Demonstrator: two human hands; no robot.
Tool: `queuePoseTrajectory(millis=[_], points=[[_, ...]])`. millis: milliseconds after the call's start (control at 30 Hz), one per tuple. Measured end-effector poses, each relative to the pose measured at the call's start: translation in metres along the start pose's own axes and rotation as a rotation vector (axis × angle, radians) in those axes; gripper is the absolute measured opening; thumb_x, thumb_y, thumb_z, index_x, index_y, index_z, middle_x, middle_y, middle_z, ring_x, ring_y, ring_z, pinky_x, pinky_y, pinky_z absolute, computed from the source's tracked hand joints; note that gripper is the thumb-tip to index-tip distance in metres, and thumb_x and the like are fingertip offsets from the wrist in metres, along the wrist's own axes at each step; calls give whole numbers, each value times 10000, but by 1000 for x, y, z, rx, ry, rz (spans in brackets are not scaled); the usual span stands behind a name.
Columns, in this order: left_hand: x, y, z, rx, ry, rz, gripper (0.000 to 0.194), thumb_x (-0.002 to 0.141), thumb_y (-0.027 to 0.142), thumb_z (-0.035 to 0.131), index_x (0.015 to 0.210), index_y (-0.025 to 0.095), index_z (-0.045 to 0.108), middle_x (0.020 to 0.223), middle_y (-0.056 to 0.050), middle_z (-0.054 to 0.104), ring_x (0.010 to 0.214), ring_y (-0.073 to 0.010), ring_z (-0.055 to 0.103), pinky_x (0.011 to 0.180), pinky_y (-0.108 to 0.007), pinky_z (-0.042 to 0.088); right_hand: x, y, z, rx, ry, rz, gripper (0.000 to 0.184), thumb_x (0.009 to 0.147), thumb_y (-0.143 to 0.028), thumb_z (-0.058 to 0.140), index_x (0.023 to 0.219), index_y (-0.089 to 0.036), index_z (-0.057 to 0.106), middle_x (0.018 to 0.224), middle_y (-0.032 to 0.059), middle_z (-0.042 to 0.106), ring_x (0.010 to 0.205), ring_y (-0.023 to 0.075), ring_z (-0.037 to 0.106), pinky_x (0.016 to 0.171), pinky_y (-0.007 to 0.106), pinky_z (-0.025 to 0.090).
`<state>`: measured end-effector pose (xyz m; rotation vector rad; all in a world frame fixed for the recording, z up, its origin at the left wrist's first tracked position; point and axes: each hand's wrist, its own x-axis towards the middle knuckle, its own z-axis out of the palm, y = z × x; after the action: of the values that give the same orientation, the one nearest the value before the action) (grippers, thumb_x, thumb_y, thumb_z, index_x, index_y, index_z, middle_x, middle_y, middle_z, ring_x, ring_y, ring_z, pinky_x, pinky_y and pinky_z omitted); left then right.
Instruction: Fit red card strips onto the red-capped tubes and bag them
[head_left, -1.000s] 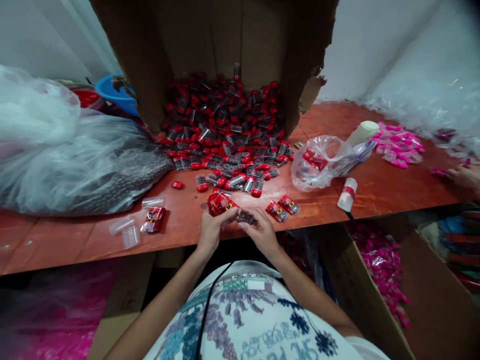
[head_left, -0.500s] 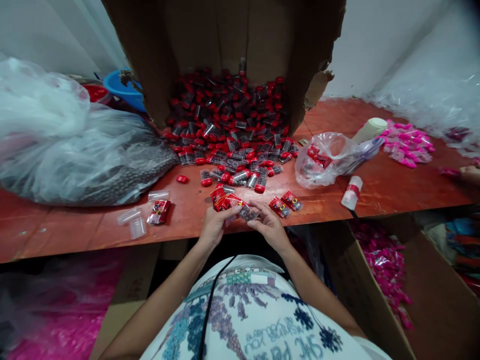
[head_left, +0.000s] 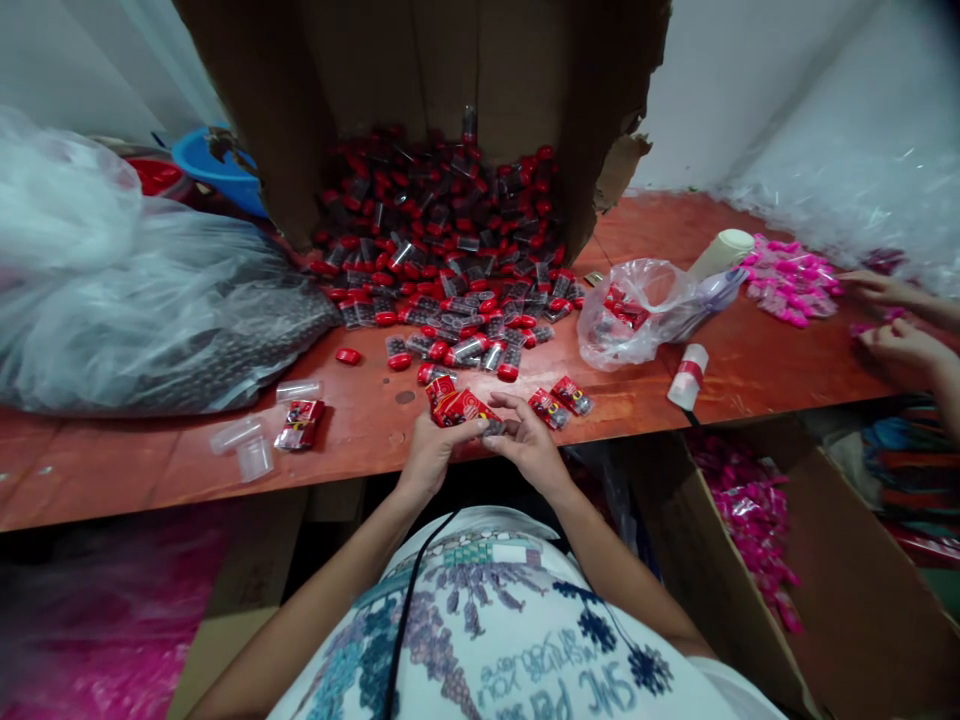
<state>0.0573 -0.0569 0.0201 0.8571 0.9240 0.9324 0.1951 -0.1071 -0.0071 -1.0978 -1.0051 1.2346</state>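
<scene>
At the table's front edge, my left hand (head_left: 430, 458) is closed round red printed packets (head_left: 461, 405). The thumb lies across the front one. My right hand (head_left: 531, 448) pinches the right end of that front packet, where dark round bits show. Just to the right, two similar red packets (head_left: 559, 402) lie flat on the table. Beyond my hands is a heap of clear tubes with red caps (head_left: 450, 290), several filled with dark balls. To the left a small stack of red packets (head_left: 300, 425) rests beside empty clear tubes (head_left: 238, 435) and a loose red cap (head_left: 348, 356).
A torn cardboard box (head_left: 450, 70) stands behind the heap. Left is a big plastic bag of dark balls (head_left: 187, 330). Right are a clear bag (head_left: 622, 310), a white roll (head_left: 688, 377) and pink pieces (head_left: 791, 280). A co-worker's hands (head_left: 907, 340) work at far right.
The view has shifted slightly right. The front packet has turned in my fingers, showing more red and fewer dark bits. The co-worker's hands have come further into view.
</scene>
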Motion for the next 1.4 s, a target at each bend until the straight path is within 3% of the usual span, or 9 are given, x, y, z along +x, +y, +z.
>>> queuePoseTrajectory(millis=[133, 267, 467, 600, 700, 833, 933, 1200, 1400], points=[[3, -5, 0, 5, 12, -81, 245, 553, 159, 808, 754, 117, 674, 708, -11, 689, 643, -138, 625, 653, -238, 495, -1, 7, 1, -149, 72, -137, 416, 743, -223, 682, 1149, -289, 616, 1121, 25, 566, 1045, 182, 557, 925, 321, 455], [10, -9, 2, -126, -4, -167, 253, 604, 162, 781, 834, 103, 695, 806, -55, 720, 721, -154, 660, 713, -245, 522, -2, 9, -13, -334, 122, -175, 362, 790, -235, 633, 1148, -288, 632, 1064, 31, 600, 943, 173, 582, 862, 312, 479], [14, -9, -5, -311, 106, -281, 305, 611, 74, 726, 909, 113, 673, 845, -95, 731, 703, -221, 692, 676, -357, 573, 2, 5, -97, -737, 557, -230, 386, 853, -321, 537, 1216, -201, 585, 1129, 101, 589, 1052, 226, 547, 933, 389, 432], [14, -10, -9, -325, 150, -264, 301, 613, 47, 719, 904, 105, 671, 815, -99, 730, 688, -209, 692, 669, -343, 579, 8, 2, -129, -1025, 640, -200, 390, 849, -347, 525, 1199, -191, 595, 1152, 126, 582, 1076, 266, 512, 959, 473, 389], [15, -13, -7, -318, 192, -231, 298, 579, 44, 750, 863, 97, 678, 802, -94, 729, 681, -193, 686, 677, -324, 576, 7, -4, -97, -1044, 635, -303, 322, 850, -348, 543, 1131, -213, 627, 1169, 112, 567, 1108, 265, 489, 982, 468, 368], [13, -17, -4, -293, 201, -186, 294, 521, 75, 799, 789, 94, 681, 765, -79, 723, 661, -179, 673, 651, -296, 565, 6, -5, -20, -804, 219, -299, 239, 819, -295, 613, 1045, -221, 630, 974, 61, 622, 917, 205, 576, 822, 338, 477], [11, -15, -7, -248, 208, -139, 279, 482, 101, 824, 714, 96, 670, 670, -39, 694, 576, -139, 640, 583, -241, 531, 11, -1, 12, -747, 100, -312, 210, 854, -206, 556, 1057, -219, 609, 933, 51, 641, 888, 192, 588, 810, 324, 477], [16, -14, -20, -211, 269, -43, 329, 456, 158, 847, 728, 108, 669, 671, -20, 688, 573, -139, 631, 597, -251, 505, 32, -1, 11, -789, -102, -412, 310, 880, -117, 445, 1131, -214, 600, 1041, 70, 663, 979, 200, 588, 866, 341, 468], [18, -13, -21, -381, 324, -160, 266, 506, 143, 844, 697, 106, 662, 670, -34, 695, 578, -134, 644, 592, -234, 529, 53, -11, -10, -1001, -147, -420, 370, 876, -79, 394, 1149, -209, 607, 988, 70, 670, 916, 195, 591, 828, 324, 468]])
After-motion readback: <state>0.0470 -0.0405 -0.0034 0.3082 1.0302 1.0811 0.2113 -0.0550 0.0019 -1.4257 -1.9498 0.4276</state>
